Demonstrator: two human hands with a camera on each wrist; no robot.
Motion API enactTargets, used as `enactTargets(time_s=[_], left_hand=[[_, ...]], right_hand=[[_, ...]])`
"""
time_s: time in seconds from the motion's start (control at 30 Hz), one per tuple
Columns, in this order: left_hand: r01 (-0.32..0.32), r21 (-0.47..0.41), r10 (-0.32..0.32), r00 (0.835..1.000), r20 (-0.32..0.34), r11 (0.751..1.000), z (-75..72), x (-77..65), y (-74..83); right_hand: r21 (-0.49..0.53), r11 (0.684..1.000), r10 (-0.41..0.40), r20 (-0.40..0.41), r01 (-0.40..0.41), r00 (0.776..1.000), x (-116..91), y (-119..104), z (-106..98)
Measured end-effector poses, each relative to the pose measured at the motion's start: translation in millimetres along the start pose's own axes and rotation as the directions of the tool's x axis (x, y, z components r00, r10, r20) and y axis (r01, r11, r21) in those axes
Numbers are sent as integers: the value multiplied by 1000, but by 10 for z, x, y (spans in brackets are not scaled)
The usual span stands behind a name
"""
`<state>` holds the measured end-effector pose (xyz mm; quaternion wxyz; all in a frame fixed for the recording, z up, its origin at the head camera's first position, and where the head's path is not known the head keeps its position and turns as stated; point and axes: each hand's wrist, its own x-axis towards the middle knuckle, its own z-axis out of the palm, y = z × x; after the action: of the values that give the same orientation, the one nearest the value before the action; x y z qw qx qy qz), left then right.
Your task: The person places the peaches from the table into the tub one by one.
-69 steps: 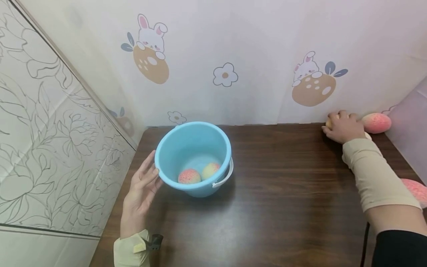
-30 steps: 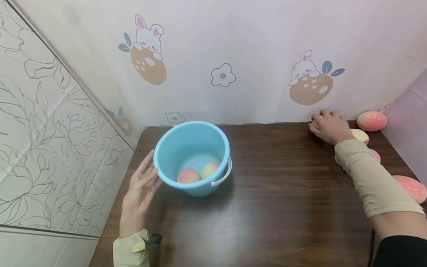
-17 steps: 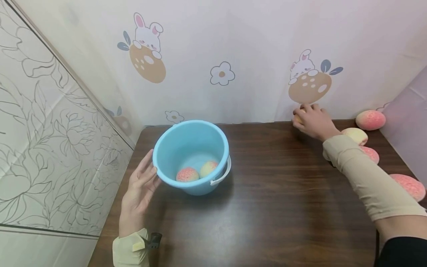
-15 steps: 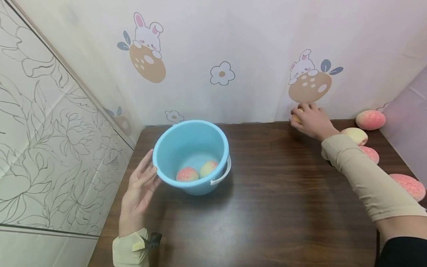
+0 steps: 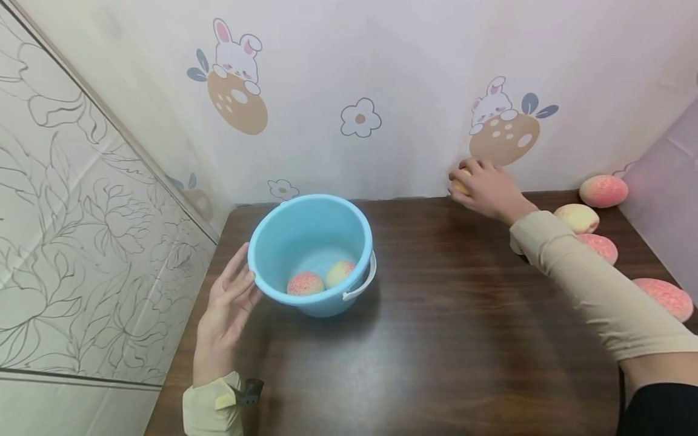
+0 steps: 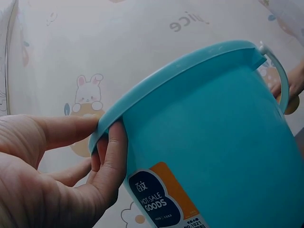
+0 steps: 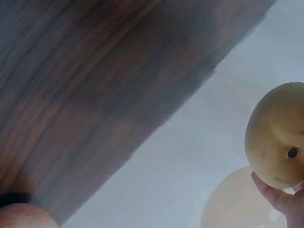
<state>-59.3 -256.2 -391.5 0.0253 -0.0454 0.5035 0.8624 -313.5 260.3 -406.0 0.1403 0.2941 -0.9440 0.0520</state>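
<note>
A light blue bucket [image 5: 311, 242] with a white handle stands tilted toward me on the left of the table. My left hand [image 5: 228, 309] pinches its rim, thumb on top and fingers beneath the lip, as the left wrist view [image 6: 107, 142] shows. Two peaches, one pink-speckled [image 5: 306, 283] and one paler [image 5: 339, 272], lie inside. By the back wall my right hand [image 5: 488, 189] grips a yellow peach [image 5: 462, 183], mostly covered by the fingers. In the right wrist view this yellow peach [image 7: 278, 135] is smooth, with a dark hole in a dimple.
Along the right side of the dark wooden table [image 5: 436, 363] lie a pink peach [image 5: 603, 191], a pale yellow peach [image 5: 577, 218] and further pink peaches [image 5: 664, 298], some partly behind the right sleeve [image 5: 589, 284]. A rabbit-patterned wall [image 5: 414, 121] bounds the back.
My right hand has moved left along the back wall with the yellow peach, away from the right corner, uncovering the peaches there. The left hand and bucket hold their place.
</note>
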Motion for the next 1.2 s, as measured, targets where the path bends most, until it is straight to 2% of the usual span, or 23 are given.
enactTargets(time_s=[0.27, 0.83, 1.03, 1.2], left_hand=[[-3, -2, 3, 1000, 2, 1000, 10, -2, 9], [-7, -22, 8, 1000, 5, 1000, -7, 3, -14], [-1, -15, 0, 1000, -4, 1000, 0, -2, -5], [4, -8, -4, 1000, -10, 1000, 9, -10, 0]], right_hand=[[22, 997, -68, -49, 69, 997, 121, -232, -120], [75, 989, -121, -100, 129, 988, 286, -667, -325], [90, 981, -155, -149, 169, 977, 340, -848, -399], [80, 970, -210, -200, 229, 957, 389, -1018, -471]])
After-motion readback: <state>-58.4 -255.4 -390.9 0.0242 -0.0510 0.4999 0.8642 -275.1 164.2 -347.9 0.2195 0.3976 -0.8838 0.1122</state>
